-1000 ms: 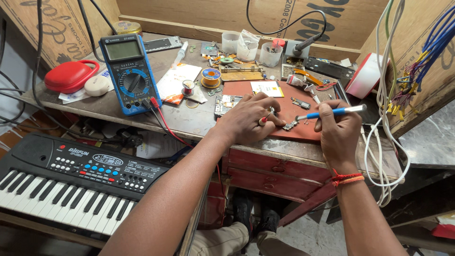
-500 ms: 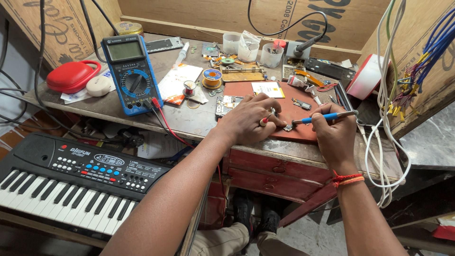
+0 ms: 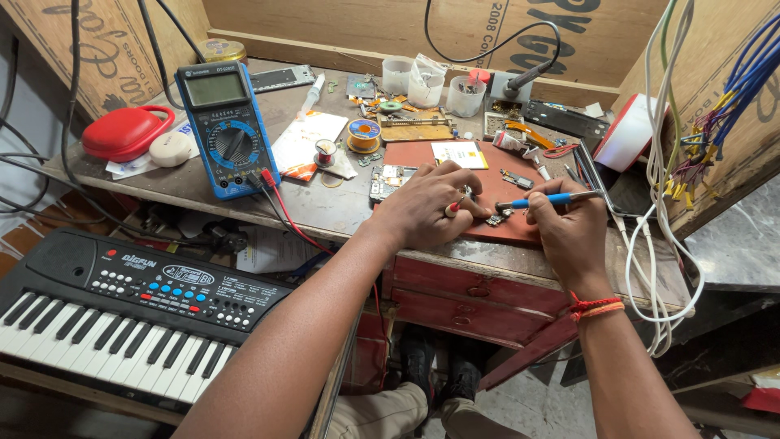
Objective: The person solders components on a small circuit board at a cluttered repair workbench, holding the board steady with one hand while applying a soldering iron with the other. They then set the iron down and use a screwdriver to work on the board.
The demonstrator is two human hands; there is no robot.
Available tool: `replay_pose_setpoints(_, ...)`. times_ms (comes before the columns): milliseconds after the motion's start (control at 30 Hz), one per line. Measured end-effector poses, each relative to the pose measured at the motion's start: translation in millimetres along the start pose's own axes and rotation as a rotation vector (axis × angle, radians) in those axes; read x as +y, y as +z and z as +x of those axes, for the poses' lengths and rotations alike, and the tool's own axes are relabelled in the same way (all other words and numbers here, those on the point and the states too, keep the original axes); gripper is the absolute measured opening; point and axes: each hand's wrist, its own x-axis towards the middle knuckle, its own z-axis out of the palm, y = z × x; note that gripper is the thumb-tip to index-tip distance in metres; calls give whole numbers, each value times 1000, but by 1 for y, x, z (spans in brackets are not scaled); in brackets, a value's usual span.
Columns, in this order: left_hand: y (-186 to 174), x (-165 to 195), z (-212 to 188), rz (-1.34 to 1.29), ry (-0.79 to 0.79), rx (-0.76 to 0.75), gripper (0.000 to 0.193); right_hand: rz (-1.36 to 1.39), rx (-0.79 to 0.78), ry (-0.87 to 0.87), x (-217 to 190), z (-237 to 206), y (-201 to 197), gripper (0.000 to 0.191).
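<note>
The right hand [image 3: 569, 232] has its grip closed around a blue-handled soldering iron [image 3: 548, 198], tip at a small circuit board [image 3: 497, 218] on the red mat [image 3: 520, 232]. The left hand [image 3: 426, 207], fingers curled, presses beside it. Three plastic cups [image 3: 465, 97] of small parts stand behind on the tabletop [image 3: 325, 207].

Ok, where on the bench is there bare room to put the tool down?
Bare wood lies between the multimeter and the red mat, in front of the paper. The back row around the plastic cups is crowded, and the left hand and right hand cover the mat's front.

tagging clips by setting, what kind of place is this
Likely a small electronics repair bench: a multimeter, a solder spool and a keyboard crowd the worktop.
</note>
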Motion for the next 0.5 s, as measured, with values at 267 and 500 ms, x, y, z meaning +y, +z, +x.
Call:
replay_pose_setpoints(267, -1, 1, 0, -8, -15, -16, 40, -34, 14, 2, -1, 1, 1, 13)
replay_pose_setpoints(500, -3, 3, -1, -7, -52, -51, 36, -1, -2, 26, 3, 0, 0, 15)
